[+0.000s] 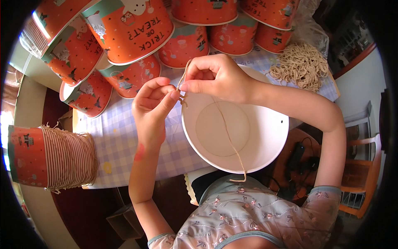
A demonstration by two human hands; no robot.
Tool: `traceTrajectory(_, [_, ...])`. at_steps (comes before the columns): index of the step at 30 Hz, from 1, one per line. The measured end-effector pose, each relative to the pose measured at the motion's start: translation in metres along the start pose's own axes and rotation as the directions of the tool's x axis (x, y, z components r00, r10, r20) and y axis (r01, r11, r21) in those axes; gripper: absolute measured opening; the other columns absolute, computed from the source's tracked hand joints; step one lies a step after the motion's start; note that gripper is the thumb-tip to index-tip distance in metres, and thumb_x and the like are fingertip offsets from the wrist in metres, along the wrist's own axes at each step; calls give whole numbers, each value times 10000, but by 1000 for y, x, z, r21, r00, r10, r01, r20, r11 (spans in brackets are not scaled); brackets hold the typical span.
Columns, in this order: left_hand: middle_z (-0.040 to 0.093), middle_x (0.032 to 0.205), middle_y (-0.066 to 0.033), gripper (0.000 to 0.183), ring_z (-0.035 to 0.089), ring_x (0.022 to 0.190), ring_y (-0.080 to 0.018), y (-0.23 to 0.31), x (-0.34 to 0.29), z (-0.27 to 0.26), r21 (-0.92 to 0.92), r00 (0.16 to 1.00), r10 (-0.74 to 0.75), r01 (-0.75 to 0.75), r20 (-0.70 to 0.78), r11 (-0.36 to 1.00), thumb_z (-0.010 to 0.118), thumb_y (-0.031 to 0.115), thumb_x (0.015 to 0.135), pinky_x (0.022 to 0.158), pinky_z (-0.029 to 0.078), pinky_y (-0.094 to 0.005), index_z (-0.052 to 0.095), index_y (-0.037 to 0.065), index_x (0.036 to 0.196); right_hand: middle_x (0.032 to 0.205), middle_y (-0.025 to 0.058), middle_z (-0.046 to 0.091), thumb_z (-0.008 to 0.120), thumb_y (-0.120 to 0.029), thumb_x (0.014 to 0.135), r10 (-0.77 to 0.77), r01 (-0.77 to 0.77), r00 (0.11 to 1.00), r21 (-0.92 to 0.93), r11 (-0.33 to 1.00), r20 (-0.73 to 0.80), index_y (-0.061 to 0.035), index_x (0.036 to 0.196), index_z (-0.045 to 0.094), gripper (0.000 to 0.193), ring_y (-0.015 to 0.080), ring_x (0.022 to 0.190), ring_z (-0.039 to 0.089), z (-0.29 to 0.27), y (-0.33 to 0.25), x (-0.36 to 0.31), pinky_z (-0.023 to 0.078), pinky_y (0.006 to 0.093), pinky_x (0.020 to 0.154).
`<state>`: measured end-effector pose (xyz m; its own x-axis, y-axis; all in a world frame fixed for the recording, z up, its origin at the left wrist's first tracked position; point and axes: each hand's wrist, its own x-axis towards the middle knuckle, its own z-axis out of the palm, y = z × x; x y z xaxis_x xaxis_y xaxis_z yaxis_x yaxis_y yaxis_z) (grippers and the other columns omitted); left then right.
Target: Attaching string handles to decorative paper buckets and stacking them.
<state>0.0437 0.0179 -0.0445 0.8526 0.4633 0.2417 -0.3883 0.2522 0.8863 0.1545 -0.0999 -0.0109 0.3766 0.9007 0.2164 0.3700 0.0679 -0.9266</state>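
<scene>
My left hand [154, 101] pinches a piece of tan twine [226, 118] between thumb and forefinger, close to where its short knotted end hangs. Just to the right, my right hand [217, 76] is closed on the same twine, a loop of which rises above the fingertips. Below both hands a paper bucket [267, 145] tilts toward me, its white inside showing and a small dark hole in its right wall. A length of the twine trails across the bucket's inside and over the near rim. Whether it passes through a hole behind my hands is hidden.
Orange printed buckets [132, 33] are piled along the back and left. A nested stack of buckets with twine round the rims [66, 157] lies at the left table edge. A heap of loose twine [302, 66] sits back right on the checked tablecloth [137, 143]. A wooden chair [362, 182] stands at right.
</scene>
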Motion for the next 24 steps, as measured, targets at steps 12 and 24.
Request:
traceTrajectory(12, [551,734,-40,185,507,687,-80,-5,0,-5,-149,995,-54,66,86,987,535,-25,695,643,388,-203,465,19,859,699,32,554,574,-113,686,58,-69,991,89,994,118,-20,718,558,100,90,694,499,0,-6,0,384,223,639])
traceTrajectory(24, [541,681,-33,162,500,640,-74,-5,-3,0,-170,998,-27,35,54,985,538,-29,694,599,389,-188,458,26,823,721,26,536,581,-67,689,-29,21,992,62,998,121,-5,734,533,91,75,675,484,4,0,-1,389,199,593])
